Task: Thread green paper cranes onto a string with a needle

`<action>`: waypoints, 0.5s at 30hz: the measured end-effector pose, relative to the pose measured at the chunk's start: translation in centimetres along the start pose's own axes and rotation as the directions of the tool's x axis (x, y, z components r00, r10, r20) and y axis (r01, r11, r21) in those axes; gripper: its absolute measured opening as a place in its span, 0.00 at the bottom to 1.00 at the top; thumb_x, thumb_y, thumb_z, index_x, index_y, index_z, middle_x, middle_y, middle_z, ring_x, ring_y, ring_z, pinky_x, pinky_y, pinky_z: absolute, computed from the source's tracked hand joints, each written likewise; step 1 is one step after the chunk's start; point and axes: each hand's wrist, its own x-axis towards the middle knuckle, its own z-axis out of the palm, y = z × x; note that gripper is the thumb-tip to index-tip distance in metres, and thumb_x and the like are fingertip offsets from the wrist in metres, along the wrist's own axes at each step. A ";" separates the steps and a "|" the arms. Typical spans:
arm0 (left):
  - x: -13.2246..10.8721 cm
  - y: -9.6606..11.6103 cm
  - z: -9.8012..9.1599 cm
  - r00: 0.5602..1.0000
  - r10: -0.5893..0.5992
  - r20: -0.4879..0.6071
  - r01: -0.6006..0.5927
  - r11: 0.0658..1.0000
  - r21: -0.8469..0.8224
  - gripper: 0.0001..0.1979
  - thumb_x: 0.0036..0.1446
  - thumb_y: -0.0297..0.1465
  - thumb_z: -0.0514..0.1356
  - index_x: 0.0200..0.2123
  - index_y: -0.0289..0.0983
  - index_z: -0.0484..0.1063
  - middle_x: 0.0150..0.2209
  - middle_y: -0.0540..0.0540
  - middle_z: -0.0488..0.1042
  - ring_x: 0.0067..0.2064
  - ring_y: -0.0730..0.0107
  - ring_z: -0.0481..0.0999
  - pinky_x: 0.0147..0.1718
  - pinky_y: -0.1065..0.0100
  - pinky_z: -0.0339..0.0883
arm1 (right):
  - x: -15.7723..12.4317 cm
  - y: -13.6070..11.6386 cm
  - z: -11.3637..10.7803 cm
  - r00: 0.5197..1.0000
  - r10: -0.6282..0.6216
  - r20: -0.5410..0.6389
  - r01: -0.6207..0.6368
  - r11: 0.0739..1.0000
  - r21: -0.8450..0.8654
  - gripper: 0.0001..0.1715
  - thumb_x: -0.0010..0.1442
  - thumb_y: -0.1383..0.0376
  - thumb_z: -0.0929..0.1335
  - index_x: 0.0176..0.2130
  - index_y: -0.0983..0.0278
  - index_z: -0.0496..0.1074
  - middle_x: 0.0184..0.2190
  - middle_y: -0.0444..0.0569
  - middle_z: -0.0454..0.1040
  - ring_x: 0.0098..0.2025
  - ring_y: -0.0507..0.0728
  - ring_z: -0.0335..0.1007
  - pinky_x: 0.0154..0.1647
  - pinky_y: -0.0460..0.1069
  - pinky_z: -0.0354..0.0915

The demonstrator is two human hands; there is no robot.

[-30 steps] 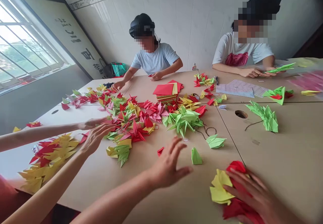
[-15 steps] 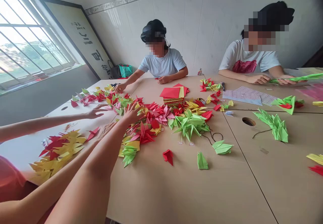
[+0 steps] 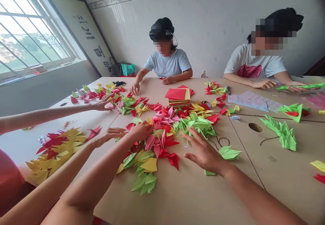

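Note:
My left hand (image 3: 141,131) reaches into the middle of a long heap of pointed, origami-like folded paper pieces (image 3: 166,116). Its fingers lie over red and pink ones, with the tips partly hidden. Green and yellow folded pieces (image 3: 146,177) lie below that hand, on the near side of the heap. My right hand (image 3: 203,150) hovers over the table, fingers spread, holding nothing. It is close to a green folded cluster (image 3: 199,123), and it partly covers a single green piece (image 3: 209,172). A loose green piece (image 3: 230,153) lies to its right.
A co-worker's two hands (image 3: 110,135) reach over the heap from the left, beside a yellow-and-red cluster (image 3: 54,150). Two people sit opposite; one holds green strips (image 3: 299,87). A stack of square paper (image 3: 178,98), a table hole (image 3: 255,127) and a green strung bundle (image 3: 280,132) are also here.
My right hand has come into view from the lower right. My left hand has moved nearer, and the pieces by it have shifted toward me. The co-worker's hands at left have moved slightly.

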 end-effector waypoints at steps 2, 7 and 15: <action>-1.4 1.0 0.0 0.999 -0.018 0.048 0.018 1.000 -0.005 0.15 0.64 0.35 0.58 0.52 0.37 0.69 0.52 0.41 0.71 0.48 0.61 0.74 0.45 0.55 0.72 | 3.7 -2.1 2.5 0.996 -0.018 0.089 0.015 0.999 0.028 0.45 0.61 0.41 0.61 0.67 0.63 0.55 0.70 0.61 0.44 0.71 0.69 0.36 0.65 0.65 0.52; -4.0 2.9 -0.4 0.996 -0.014 0.083 0.017 0.999 -0.029 0.15 0.64 0.35 0.57 0.52 0.38 0.69 0.54 0.41 0.70 0.50 0.60 0.73 0.47 0.53 0.70 | 8.3 -4.2 5.2 0.988 -0.033 0.149 0.029 0.999 0.023 0.48 0.59 0.39 0.62 0.65 0.68 0.59 0.67 0.66 0.54 0.69 0.73 0.41 0.67 0.68 0.44; -9.0 5.5 -2.9 0.963 0.223 0.153 -0.200 0.968 -0.154 0.25 0.62 0.35 0.57 0.62 0.45 0.61 0.60 0.40 0.68 0.60 0.50 0.67 0.61 0.42 0.53 | 2.1 -5.9 3.4 0.947 -0.090 0.309 0.053 0.991 0.124 0.49 0.56 0.35 0.61 0.64 0.62 0.62 0.64 0.61 0.61 0.66 0.70 0.54 0.66 0.66 0.49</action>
